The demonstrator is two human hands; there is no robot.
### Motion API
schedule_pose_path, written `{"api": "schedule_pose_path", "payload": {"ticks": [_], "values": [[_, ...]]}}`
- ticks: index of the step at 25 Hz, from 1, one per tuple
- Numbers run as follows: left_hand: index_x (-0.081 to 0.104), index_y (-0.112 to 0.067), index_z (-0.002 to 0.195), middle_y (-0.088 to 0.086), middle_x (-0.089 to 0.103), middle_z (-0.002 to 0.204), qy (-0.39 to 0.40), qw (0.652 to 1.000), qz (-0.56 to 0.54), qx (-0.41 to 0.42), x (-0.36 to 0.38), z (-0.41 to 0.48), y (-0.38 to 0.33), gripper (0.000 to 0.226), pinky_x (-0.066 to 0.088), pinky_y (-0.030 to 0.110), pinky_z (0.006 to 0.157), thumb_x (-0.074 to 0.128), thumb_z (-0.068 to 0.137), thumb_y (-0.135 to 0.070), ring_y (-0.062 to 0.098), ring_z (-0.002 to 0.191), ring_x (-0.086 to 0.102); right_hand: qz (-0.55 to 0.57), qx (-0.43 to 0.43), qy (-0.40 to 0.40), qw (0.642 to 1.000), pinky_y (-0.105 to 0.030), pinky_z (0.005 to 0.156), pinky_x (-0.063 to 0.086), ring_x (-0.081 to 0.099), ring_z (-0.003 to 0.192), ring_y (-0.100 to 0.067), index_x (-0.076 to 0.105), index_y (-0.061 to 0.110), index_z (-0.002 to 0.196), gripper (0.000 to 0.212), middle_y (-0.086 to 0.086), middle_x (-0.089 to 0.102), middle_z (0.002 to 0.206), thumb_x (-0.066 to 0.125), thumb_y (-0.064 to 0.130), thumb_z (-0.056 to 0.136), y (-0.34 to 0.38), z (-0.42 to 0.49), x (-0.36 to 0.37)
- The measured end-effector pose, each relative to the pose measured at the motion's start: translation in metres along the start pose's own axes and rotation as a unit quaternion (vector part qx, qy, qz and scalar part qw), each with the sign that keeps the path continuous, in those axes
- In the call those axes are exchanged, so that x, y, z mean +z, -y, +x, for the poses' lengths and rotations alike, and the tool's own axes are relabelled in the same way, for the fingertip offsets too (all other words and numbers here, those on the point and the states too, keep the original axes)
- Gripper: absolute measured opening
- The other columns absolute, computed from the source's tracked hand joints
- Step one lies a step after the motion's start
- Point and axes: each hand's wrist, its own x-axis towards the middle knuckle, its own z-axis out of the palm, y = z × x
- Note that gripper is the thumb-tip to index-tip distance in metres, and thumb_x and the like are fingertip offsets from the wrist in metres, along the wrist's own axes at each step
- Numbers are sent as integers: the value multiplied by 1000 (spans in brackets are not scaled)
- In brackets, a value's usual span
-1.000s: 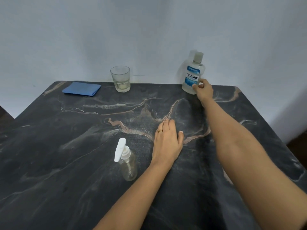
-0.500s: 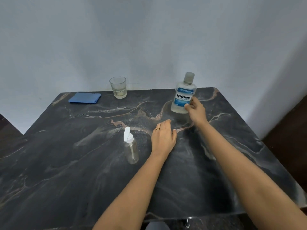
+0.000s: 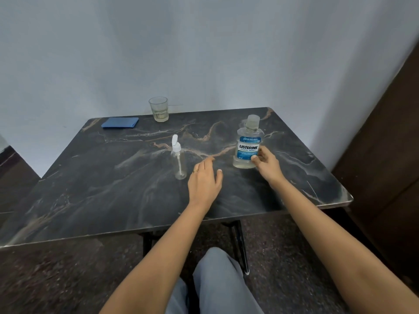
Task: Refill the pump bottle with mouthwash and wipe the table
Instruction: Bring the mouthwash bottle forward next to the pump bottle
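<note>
While your right hand [image 3: 265, 165] clamps the clear blue-labelled mouthwash bottle [image 3: 248, 143] upright at the dark marble table's [image 3: 90, 189] right, your left hand [image 3: 204, 180] lies open, fingers apart, beside the clear white-topped pump bottle [image 3: 178, 160].

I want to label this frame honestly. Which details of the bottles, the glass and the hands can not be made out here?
All in the head view:
- Clear plastic mouthwash bottle with blue label: its lower right side is covered by the right hand; the small label print is too small.
- Small clear pump bottle with white pump: whether liquid is inside, the transparency hides.
- Clear drinking glass: contents unclear, too far.
- Left hand: palm faces down, underside hidden.
</note>
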Motion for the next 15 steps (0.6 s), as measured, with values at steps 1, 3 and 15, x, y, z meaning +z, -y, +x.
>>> {"api": "schedule_pose_path", "payload": {"ticks": [1, 3, 15], "values": [[56, -7, 123, 8, 66, 114, -2, 1000, 2, -3, -5, -5, 2, 36, 51, 38, 81, 56, 92, -25, 27, 108, 59, -1, 5, 2, 1000, -29, 97, 46, 58, 109, -14, 56, 14, 122, 29, 1, 62, 117, 53, 7, 95, -1, -5, 0], [55, -8, 124, 7, 66, 114, -3, 1000, 3, -13, -13, -15, 8, 36, 50, 38, 81, 55, 93, -25, 26, 109, 59, -4, 20, 11, 1000, -31, 100, 44, 56, 111, -15, 55, 15, 123, 29, 0, 61, 119, 52, 8, 95, -3, -12, 0], [29, -9, 147, 11, 38, 148, -23, 947, -208, -244, -41, -7, 64, 85, 35, 36, 108, 77, 80, -31, 27, 135, 38, -53, -127, -250, 958, -31, 96, 43, 48, 111, -21, 54, 11, 112, 35, -5, 46, 118, 67, 6, 80, 21, -79, 58]]}}
